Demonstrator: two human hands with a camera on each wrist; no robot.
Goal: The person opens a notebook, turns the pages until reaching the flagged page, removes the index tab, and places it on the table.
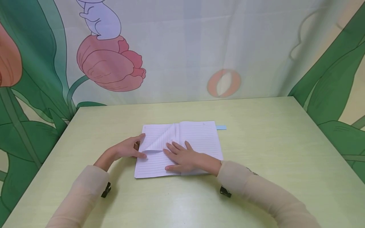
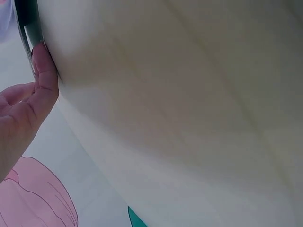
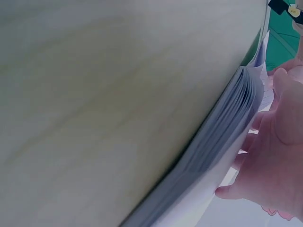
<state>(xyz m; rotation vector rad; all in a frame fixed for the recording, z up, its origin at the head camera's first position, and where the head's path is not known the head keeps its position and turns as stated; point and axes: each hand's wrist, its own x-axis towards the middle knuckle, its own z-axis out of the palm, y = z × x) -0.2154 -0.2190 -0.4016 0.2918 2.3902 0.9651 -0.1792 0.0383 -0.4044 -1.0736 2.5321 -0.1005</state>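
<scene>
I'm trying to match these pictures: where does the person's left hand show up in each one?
Head: the left hand is left of centre, at the notebook's left edge.
Left wrist: at the picture's left edge, fingers pointing up.
Right wrist: upper right, partly seen behind the right hand.
Shared landmark: the pale tabletop, in all three.

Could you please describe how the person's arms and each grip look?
The left sleeve and the right sleeve are both pale beige, ending near the wrist. A small black device shows at the left one's edge, and a similar black device at the right one's. The left grip and the right grip look bare, without gloves.
</scene>
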